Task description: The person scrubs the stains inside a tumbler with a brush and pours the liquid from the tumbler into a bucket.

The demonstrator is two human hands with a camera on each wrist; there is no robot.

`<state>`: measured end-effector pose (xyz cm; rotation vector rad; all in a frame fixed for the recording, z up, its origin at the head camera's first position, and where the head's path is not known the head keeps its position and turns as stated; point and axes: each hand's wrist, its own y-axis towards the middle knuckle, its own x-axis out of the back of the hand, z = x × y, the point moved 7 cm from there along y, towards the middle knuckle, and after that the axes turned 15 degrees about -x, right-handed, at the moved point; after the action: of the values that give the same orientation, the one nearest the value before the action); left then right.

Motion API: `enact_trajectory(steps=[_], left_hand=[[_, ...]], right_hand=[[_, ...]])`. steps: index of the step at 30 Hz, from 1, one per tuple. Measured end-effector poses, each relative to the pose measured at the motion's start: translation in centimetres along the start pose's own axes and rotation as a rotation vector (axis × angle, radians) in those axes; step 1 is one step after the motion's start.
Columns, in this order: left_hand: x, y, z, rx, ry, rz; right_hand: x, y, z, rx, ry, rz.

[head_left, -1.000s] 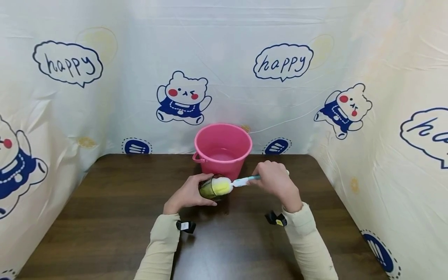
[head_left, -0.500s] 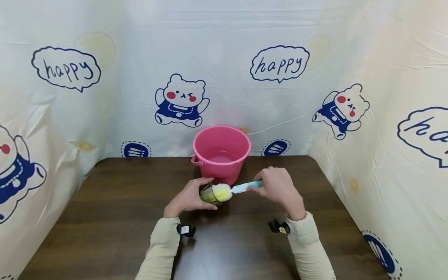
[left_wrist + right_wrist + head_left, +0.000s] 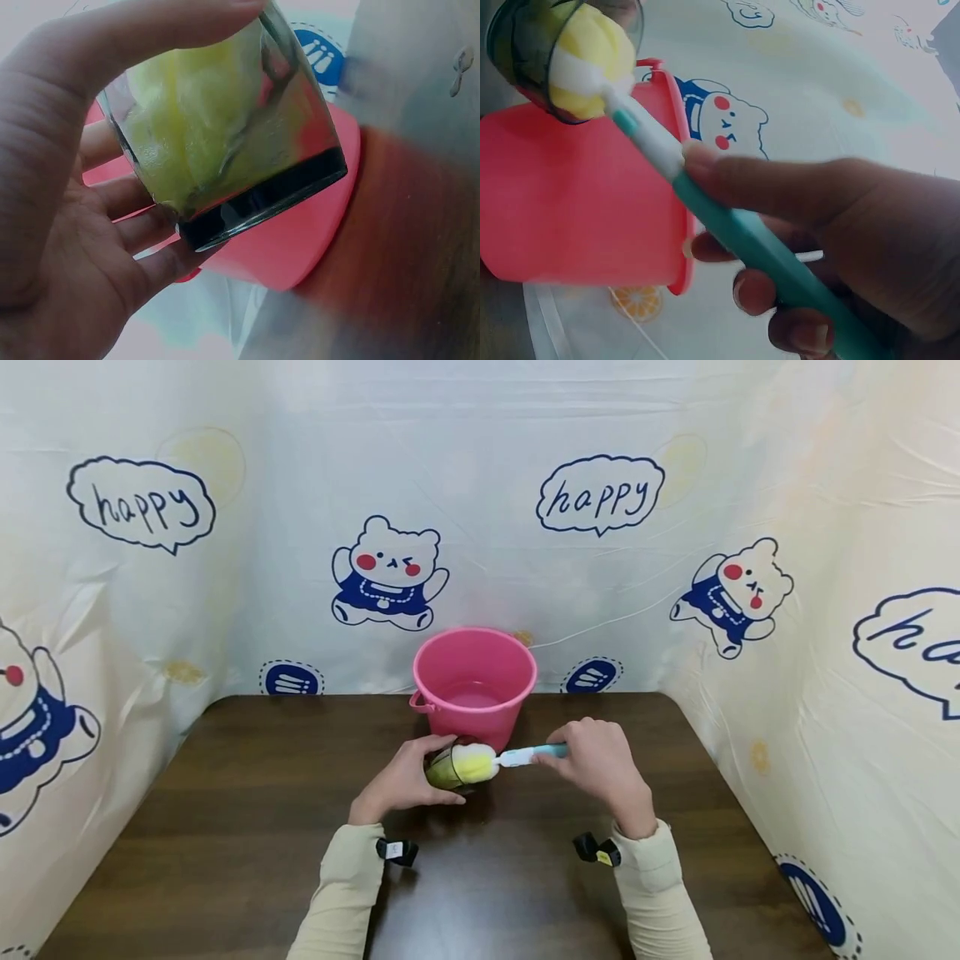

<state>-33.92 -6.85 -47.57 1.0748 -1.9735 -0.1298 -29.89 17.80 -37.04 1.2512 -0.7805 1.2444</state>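
Note:
My left hand grips a dark-tinted glass cup round its side, tipped so that its mouth faces right. Inside the cup sits the yellow and white sponge head of a cup brush, part of it sticking out past the rim. My right hand holds the brush's white and teal handle, thumb on top and fingers curled beneath. In the left wrist view the sponge shows through the glass, pressed near the thick dark base. The brush handle's far end is hidden by the right hand in the head view.
A pink bucket stands just behind the cup, with some clear liquid seemingly at its bottom. Everything rests on a dark wooden table. A printed white curtain encloses the back and sides. Small wet drops lie on the table.
The right hand has shifted slightly right and down over the second, and the brush handle's angle has varied a little. The cup stays in the left hand with the sponge inside.

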Motion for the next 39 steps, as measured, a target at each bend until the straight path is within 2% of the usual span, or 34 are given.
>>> enact_trajectory(steps=[4, 7, 13, 17, 20, 24, 27, 34, 39], left_hand=[[0.2, 0.2, -0.1, 0.010, -0.007, 0.013], [0.1, 0.3, -0.2, 0.033, -0.001, 0.029], [0.2, 0.1, 0.2, 0.030, -0.002, 0.028], [0.5, 0.1, 0.0, 0.022, 0.002, 0.019], [0.5, 0.0, -0.1, 0.013, 0.002, 0.023], [0.5, -0.1, -0.1, 0.013, -0.012, 0.032], [0.6, -0.1, -0.2, 0.011, -0.015, 0.025], [0.9, -0.3, -0.2, 0.011, 0.001, 0.017], [1.0, -0.3, -0.2, 0.024, -0.001, 0.010]], right_hand=[[0.4, 0.0, -0.1, -0.031, -0.012, 0.021], [0.5, -0.2, 0.0, -0.023, -0.007, 0.048], [0.3, -0.1, 0.0, -0.035, 0.018, 0.010], [0.0, -0.2, 0.1, -0.059, 0.002, 0.032], [0.0, -0.5, 0.4, -0.041, 0.007, 0.045], [0.1, -0.5, 0.7, -0.007, 0.017, -0.009], [0.1, -0.3, 0.6, -0.019, 0.009, -0.044], [-0.3, -0.5, 1.0, 0.002, 0.015, 0.027], [0.0, -0.5, 0.8, -0.012, 0.027, -0.005]])
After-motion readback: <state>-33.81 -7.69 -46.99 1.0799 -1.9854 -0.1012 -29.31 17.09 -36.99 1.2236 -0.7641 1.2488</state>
